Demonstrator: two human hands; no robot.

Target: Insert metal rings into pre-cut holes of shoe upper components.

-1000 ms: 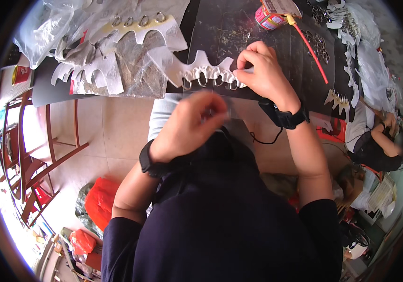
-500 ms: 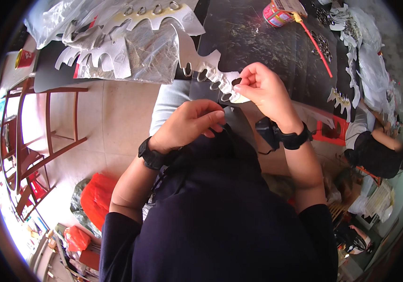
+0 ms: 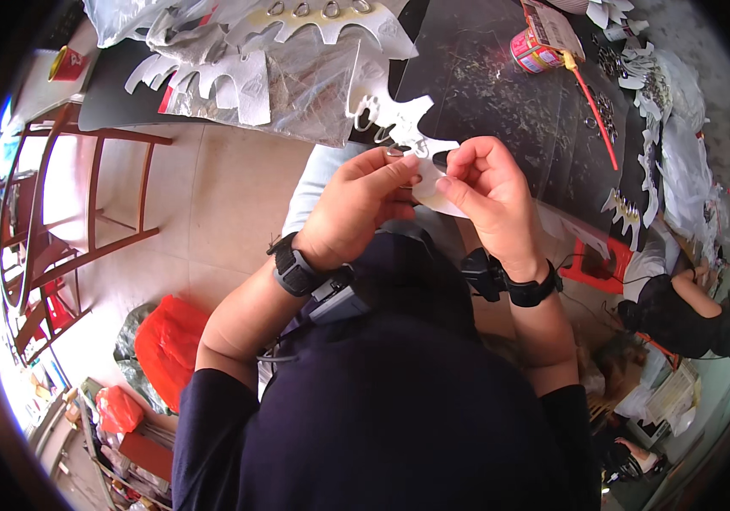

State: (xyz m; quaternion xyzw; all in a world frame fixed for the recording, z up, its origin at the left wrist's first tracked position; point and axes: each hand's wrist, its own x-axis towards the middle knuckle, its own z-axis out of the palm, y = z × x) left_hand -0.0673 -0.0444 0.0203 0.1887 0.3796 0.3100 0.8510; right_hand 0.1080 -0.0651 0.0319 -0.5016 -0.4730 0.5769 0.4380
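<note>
My left hand [image 3: 363,202] is closed on the lower part of a white scalloped strip [image 3: 386,109], thumb and fingers pinched together at its edge. My right hand [image 3: 499,204] pinches the same strip from the other side, fingers curled. Metal rings [image 3: 365,119] hang in loops along the strip, beyond my left fingertips. The strip's upper end rests at the table edge beside a clear plastic bag [image 3: 309,98]. What exactly lies between my fingertips is partly hidden.
On the dark table [image 3: 467,94] stands a pink tin [image 3: 535,51] with a red-handled brush [image 3: 595,106] across it. Another scalloped piece with rings [image 3: 331,21] lies at the back. A co-worker [image 3: 680,311] sits at the right, near a red stool [image 3: 595,266]. Wooden chairs [image 3: 92,187] stand left.
My left hand has moved up and right from below the strip and now grips it. My right hand has shifted slightly down, bringing the strip's end nearer me.
</note>
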